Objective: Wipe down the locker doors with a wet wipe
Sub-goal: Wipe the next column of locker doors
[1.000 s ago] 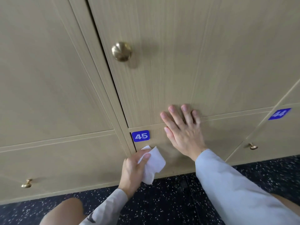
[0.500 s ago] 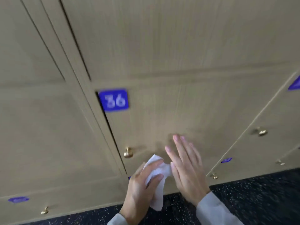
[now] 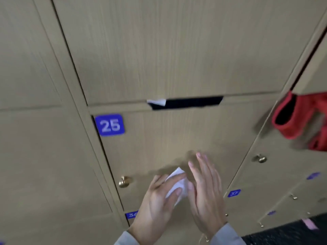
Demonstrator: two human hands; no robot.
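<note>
A beige locker door [image 3: 159, 142] with a blue plate reading 25 [image 3: 109, 125] fills the middle of the view. Its brass knob [image 3: 124, 181] sits low on the left. My left hand [image 3: 155, 206] holds a folded white wet wipe [image 3: 177, 184] between thumb and fingers in front of the door's lower part. My right hand [image 3: 205, 191] is beside it with fingers straight, its palm side touching the wipe's right edge. The picture is blurred by motion.
A dark slot [image 3: 187, 102] with a white paper corner [image 3: 157, 102] gapes above door 25. A red fabric item [image 3: 300, 119] hangs from a locker at the right. Lockers 36 [image 3: 131, 214] and 37 [image 3: 234, 193] lie below, over dark speckled floor [image 3: 286, 234].
The view has climbed from locker 45 past 36 to 25. My right hand left the door surface and came against the wipe held in my left hand.
</note>
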